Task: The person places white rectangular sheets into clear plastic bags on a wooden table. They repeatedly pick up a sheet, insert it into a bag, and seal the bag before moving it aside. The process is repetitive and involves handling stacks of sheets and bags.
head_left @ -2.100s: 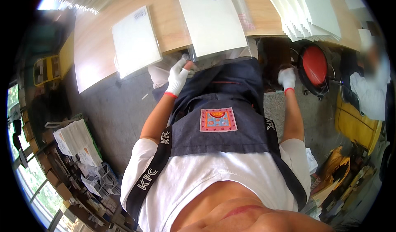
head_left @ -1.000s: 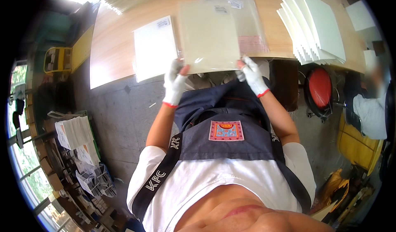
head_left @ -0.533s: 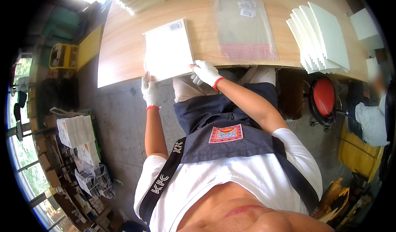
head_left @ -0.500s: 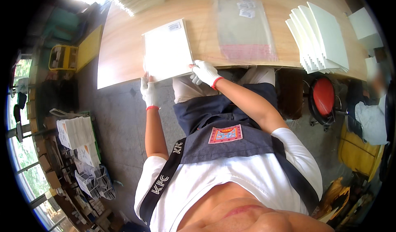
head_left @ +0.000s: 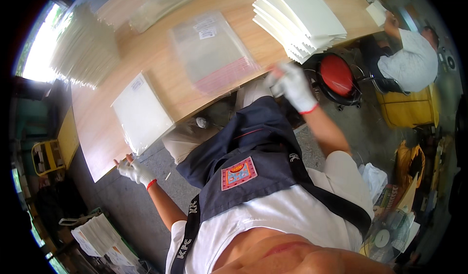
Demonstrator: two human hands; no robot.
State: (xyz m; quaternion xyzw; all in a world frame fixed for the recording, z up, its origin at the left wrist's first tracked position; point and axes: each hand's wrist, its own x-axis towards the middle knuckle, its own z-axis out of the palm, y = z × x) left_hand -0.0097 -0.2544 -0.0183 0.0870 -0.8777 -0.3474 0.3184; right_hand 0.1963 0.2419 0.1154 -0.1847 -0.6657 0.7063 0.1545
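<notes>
Wooden tabletop (head_left: 229,86) is stretching across the upper view, with a bagged white sheet (head_left: 142,112) lying near its front edge. That packet was under both gloves half a second ago; now it is sitting released, apart from them. Left hand (head_left: 134,169) is hanging just below the table edge, fingers spread and holding nothing. Right hand (head_left: 292,84) (blurred) is reaching toward the stack of white sheets (head_left: 302,18), beside the empty clear bag (head_left: 212,49); its grip I cannot tell.
</notes>
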